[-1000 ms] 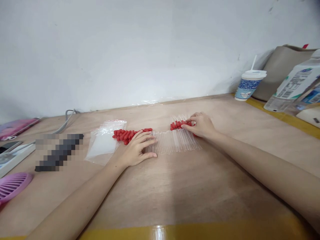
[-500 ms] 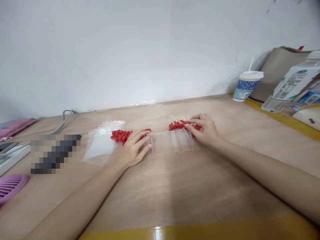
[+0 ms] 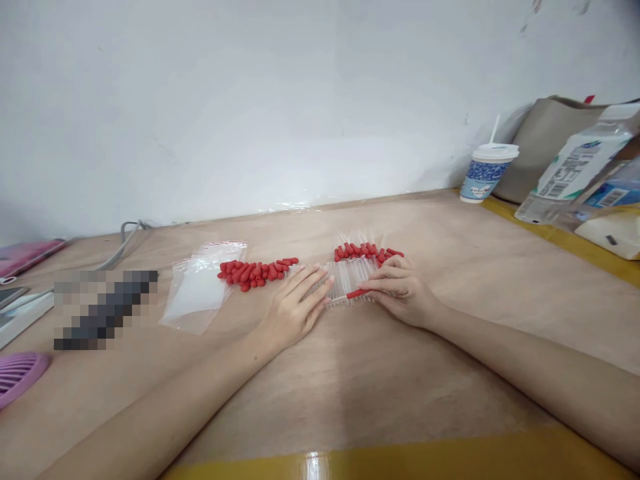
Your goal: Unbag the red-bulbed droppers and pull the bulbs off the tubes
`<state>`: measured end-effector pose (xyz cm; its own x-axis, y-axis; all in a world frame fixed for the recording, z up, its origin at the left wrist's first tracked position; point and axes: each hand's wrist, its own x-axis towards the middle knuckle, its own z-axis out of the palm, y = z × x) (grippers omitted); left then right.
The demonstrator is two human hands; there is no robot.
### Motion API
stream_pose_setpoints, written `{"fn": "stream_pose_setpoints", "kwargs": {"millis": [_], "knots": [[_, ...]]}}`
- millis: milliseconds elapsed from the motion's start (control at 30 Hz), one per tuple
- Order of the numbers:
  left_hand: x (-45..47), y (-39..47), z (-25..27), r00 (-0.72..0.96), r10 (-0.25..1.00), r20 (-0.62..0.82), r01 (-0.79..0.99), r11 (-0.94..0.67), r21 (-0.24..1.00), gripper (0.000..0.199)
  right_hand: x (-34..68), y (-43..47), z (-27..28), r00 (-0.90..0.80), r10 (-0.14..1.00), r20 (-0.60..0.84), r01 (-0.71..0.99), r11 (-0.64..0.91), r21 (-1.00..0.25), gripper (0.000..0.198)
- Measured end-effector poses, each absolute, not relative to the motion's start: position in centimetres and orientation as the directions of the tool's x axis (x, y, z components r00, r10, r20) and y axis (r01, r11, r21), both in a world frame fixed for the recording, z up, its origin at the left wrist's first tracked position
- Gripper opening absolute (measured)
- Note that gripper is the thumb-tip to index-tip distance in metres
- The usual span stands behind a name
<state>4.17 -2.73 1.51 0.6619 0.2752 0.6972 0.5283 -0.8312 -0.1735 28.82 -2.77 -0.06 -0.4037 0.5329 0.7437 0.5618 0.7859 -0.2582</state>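
Note:
Between the fingers and thumb of my right hand (image 3: 403,290) is a dropper (image 3: 356,293) with a red rubber bulb, its thin clear stem pointing left toward my other hand. My left hand (image 3: 295,307) lies palm down with fingers stretched over the left part of a row of clear glass tubes (image 3: 347,275). Its thumb is close to the dropper's tip; whether they touch I cannot tell. A pile of loose red rubber bulbs (image 3: 250,272) sits left of the tubes. Just behind the tubes, several red-bulbed droppers (image 3: 355,251) lie with their stems toward the wall.
Clear zip bags (image 3: 197,293) lie left of the bulbs. Farther left are a blurred dark object (image 3: 107,310), a grey cable (image 3: 120,253) and a purple grille (image 3: 23,377). A paper cup (image 3: 487,173), a plastic bottle (image 3: 570,170) and a beige bag (image 3: 535,147) stand back right.
My right hand has come toward me from the red-bulbed droppers, now with one dropper held out over the tubes. My left hand has shifted right, from beside the red bulbs onto the tubes.

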Motion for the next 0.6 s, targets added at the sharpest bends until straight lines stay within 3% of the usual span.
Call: {"fn": "stream_pose_setpoints", "kwargs": {"millis": [333, 600], "knots": [[4.7, -2.2, 1.3, 0.686, 0.238, 0.687, 0.509, -0.832, -0.22, 0.017, 28.6, -3.1, 0.1, -0.412, 0.504, 0.759, 0.567, 0.794, -0.22, 0.016], [5.2, -2.4, 1.4, 0.728, 0.182, 0.661, 0.481, -0.822, -0.304, 0.014, 26.2, -3.9, 0.5, -0.49, 0.461, 0.74, 0.638, 0.768, -0.055, 0.024]]}}
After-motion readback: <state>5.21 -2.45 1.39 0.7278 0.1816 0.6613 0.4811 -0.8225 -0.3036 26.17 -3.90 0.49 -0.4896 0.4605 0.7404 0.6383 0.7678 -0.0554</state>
